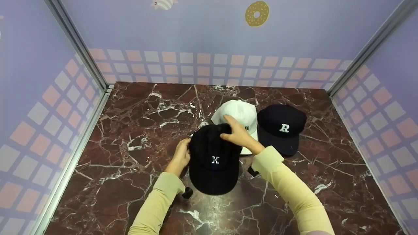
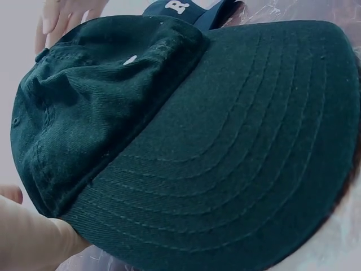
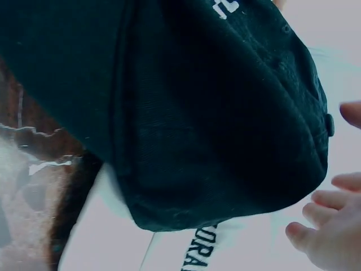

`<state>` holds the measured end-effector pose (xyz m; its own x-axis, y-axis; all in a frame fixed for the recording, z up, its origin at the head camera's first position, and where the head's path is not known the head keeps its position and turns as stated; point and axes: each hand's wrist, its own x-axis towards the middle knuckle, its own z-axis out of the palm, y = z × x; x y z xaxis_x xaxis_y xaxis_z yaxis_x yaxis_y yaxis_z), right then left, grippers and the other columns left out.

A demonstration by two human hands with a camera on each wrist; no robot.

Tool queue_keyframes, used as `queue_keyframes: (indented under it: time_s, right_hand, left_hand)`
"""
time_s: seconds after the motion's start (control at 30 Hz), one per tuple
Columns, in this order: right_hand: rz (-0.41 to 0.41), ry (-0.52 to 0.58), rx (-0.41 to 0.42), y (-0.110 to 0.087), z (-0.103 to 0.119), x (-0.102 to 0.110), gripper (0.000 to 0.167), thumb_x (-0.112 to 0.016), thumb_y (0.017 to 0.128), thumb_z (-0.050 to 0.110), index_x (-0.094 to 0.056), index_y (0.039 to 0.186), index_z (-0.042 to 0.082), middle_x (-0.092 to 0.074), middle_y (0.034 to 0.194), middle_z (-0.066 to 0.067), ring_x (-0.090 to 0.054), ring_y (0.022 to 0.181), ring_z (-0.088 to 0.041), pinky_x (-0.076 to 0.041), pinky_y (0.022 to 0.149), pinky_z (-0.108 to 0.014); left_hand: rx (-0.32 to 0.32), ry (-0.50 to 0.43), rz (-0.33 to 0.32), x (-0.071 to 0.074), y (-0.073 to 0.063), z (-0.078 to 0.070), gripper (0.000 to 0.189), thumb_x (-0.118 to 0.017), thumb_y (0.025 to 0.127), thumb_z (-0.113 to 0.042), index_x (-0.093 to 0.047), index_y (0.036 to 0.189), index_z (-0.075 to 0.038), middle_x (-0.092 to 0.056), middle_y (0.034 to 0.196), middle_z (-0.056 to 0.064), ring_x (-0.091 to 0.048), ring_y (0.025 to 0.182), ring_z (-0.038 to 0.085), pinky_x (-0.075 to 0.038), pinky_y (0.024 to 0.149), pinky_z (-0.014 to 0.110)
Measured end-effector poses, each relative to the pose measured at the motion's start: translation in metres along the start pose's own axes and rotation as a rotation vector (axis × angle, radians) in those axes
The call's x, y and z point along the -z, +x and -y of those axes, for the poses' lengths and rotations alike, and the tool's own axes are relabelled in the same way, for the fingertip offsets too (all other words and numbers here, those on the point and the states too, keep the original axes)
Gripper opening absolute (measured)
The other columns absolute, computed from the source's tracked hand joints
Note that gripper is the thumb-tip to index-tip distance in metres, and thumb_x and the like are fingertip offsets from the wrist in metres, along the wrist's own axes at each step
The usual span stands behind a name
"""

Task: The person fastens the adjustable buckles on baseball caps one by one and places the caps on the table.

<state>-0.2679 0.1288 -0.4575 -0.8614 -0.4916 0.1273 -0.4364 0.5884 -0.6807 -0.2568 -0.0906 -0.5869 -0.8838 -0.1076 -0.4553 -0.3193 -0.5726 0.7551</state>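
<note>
A black baseball cap [image 1: 214,176] with a small white emblem is held up off the table, brim toward me. My left hand [image 1: 180,156] grips its left edge; in the left wrist view, the cap's stitched brim [image 2: 237,147] fills much of the picture. By the crown's upper right is my right hand [image 1: 240,133], thumb and fingers spread. In the right wrist view those fingers [image 3: 327,209] stand apart from the crown [image 3: 225,124]. Behind lies a white cap [image 1: 240,112] with dark lettering, partly hidden by the black cap and right hand.
To the right of the white cap lies a dark cap [image 1: 282,120] with a white letter R. All are on a dark red marbled table [image 1: 130,182]. Lilac walls [image 1: 209,39] with a checkered band enclose its back and sides.
</note>
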Motion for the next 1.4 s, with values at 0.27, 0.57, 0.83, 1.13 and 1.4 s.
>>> queue_keyframes:
  time_s: [0.27,0.57,0.83,1.13,1.4]
  right_hand:
    - [0.136,-0.213,0.049,0.012,0.007,-0.007,0.069,-0.061,0.069,0.01,-0.035,0.132,-0.004,-0.034,0.137,-0.022,-0.027,0.129,-0.036,-0.022,0.104,-0.049]
    - [0.13,-0.38,0.035,0.015,0.01,-0.013,0.054,-0.06,0.072,0.012,-0.049,0.124,0.002,-0.051,0.125,-0.016,-0.042,0.12,-0.031,-0.033,0.097,-0.048]
    - [0.132,-0.433,0.038,0.014,0.009,-0.015,0.036,-0.056,0.076,0.015,-0.06,0.111,0.004,-0.063,0.107,-0.013,-0.058,0.097,-0.031,-0.044,0.083,-0.043]
    - [0.175,-0.384,0.109,0.014,0.009,-0.007,0.014,-0.054,0.074,0.015,-0.061,0.08,0.006,-0.059,0.068,-0.009,-0.051,0.063,-0.024,-0.042,0.06,-0.038]
    - [0.249,-0.216,0.155,0.016,0.01,0.003,0.01,-0.052,0.074,0.012,-0.054,0.067,0.005,-0.042,0.057,0.002,-0.039,0.056,-0.015,-0.034,0.056,-0.026]
  left_hand:
    - [0.001,-0.12,0.081,0.112,0.234,0.131,0.06,-0.071,0.068,-0.025,-0.044,0.12,-0.016,-0.042,0.123,0.006,-0.046,0.109,0.023,-0.042,0.089,0.038]
    - [-0.027,-0.135,0.061,0.118,0.246,0.138,0.058,-0.07,0.07,-0.021,-0.045,0.122,-0.017,-0.038,0.131,0.003,-0.043,0.115,0.022,-0.04,0.091,0.037]
    - [-0.028,-0.186,0.063,0.123,0.257,0.147,0.047,-0.059,0.077,-0.011,-0.046,0.121,-0.015,-0.038,0.13,0.006,-0.041,0.116,0.023,-0.037,0.095,0.038]
    - [-0.024,-0.206,0.049,0.12,0.252,0.147,0.039,-0.054,0.08,-0.011,-0.047,0.119,-0.013,-0.038,0.129,0.006,-0.039,0.118,0.023,-0.033,0.098,0.038]
    - [-0.041,-0.183,0.046,0.116,0.248,0.144,0.039,-0.057,0.078,-0.014,-0.049,0.117,-0.014,-0.03,0.136,0.002,-0.024,0.126,0.02,-0.019,0.105,0.039]
